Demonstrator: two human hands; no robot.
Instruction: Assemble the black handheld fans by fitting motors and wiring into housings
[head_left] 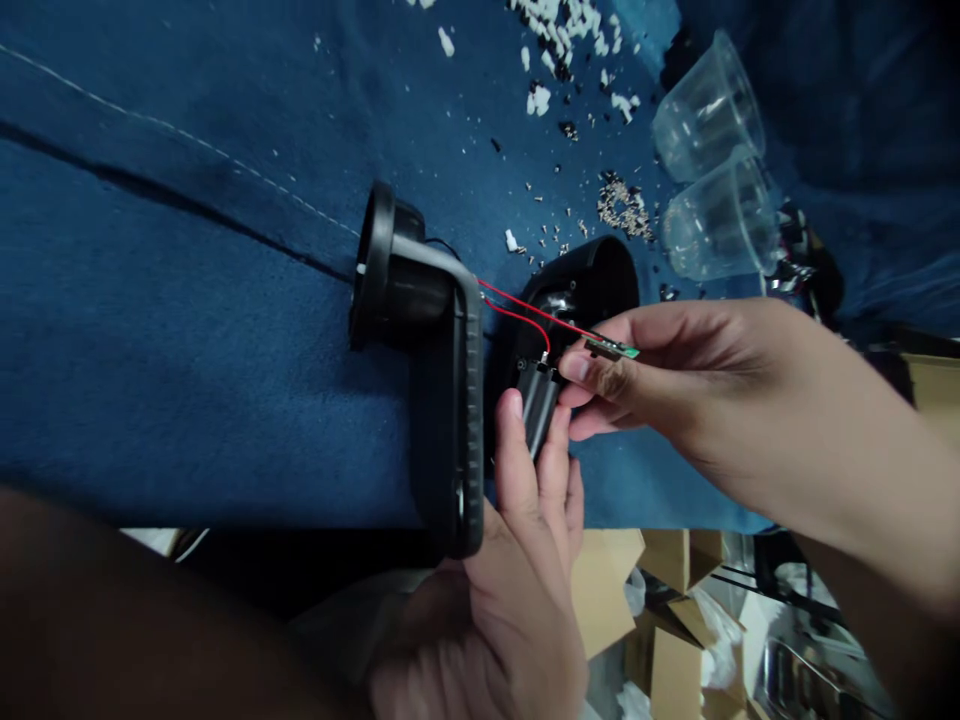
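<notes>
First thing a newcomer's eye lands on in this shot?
Centre right: the right hand pinching a small green circuit board, with two red wires running to a black plastic housing held by the left hand. Top right, two clear plastic cups lie on a blue cloth, near scattered small dark parts and white crumbs.

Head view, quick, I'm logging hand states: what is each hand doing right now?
Left hand: closed around the black plastic housing.
Right hand: pinching a small green circuit board with red wires.
</notes>
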